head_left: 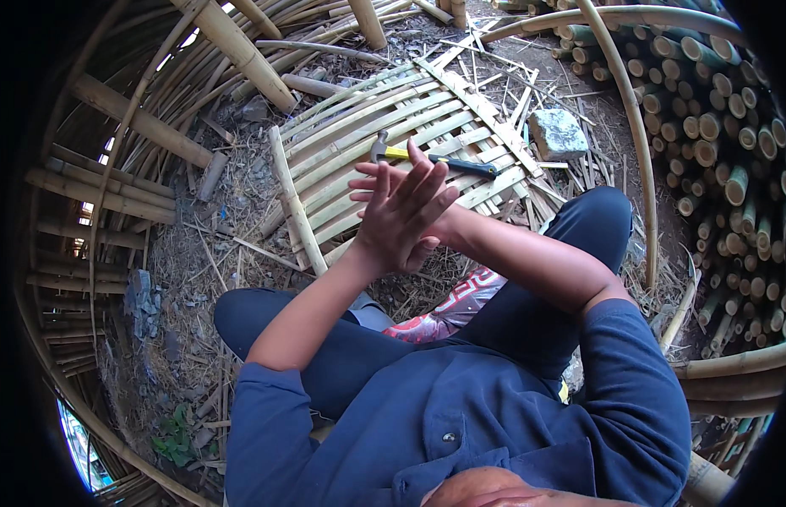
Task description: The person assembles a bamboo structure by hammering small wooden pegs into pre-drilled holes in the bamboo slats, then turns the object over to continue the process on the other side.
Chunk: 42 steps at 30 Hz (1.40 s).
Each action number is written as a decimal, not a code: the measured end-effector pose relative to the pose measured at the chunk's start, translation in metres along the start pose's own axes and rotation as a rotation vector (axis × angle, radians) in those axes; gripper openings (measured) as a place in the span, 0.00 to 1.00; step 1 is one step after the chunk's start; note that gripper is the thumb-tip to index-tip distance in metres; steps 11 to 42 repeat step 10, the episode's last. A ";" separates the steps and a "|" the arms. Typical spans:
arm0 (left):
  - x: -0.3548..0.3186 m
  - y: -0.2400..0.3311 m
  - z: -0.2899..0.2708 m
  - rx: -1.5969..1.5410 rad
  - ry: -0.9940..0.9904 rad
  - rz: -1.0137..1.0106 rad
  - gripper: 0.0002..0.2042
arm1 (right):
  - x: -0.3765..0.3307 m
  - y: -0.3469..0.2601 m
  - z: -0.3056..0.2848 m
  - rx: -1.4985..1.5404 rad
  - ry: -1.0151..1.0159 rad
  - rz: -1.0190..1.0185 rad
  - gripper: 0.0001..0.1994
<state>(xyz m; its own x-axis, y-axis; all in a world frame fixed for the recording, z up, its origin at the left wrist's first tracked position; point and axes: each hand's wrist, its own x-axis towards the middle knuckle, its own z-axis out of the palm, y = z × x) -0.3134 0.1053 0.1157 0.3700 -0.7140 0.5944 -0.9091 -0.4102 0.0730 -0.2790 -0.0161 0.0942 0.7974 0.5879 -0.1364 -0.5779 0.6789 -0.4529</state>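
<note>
My left hand (pixel 397 211) is pressed against my right hand (pixel 444 221), the two crossing in front of me with fingers stretched out. Neither seems to hold anything, and the left covers part of the right. Just beyond them a claw hammer (pixel 469 166) with a yellow and black handle lies across a woven panel of split bamboo (pixel 342 173). The hammer's metal head rests toward the left, and my fingers overlap part of its handle. A thicker bamboo strip (pixel 295 203) edges the panel on its left.
Stacked bamboo poles (pixel 714 152) fill the right side, cut ends facing me. A grey stone block (pixel 559 133) sits beyond the panel. Bamboo posts (pixel 241 55) and rails stand at the left. Loose slivers litter the ground, and a printed sack (pixel 448 313) lies between my legs.
</note>
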 end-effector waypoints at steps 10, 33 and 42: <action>-0.004 -0.041 0.023 0.012 -0.116 -0.266 0.31 | -0.046 -0.020 0.013 0.021 0.042 -0.161 0.51; -0.004 -0.041 0.023 0.012 -0.116 -0.266 0.31 | -0.046 -0.020 0.013 0.021 0.042 -0.161 0.51; -0.004 -0.041 0.023 0.012 -0.116 -0.266 0.31 | -0.046 -0.020 0.013 0.021 0.042 -0.161 0.51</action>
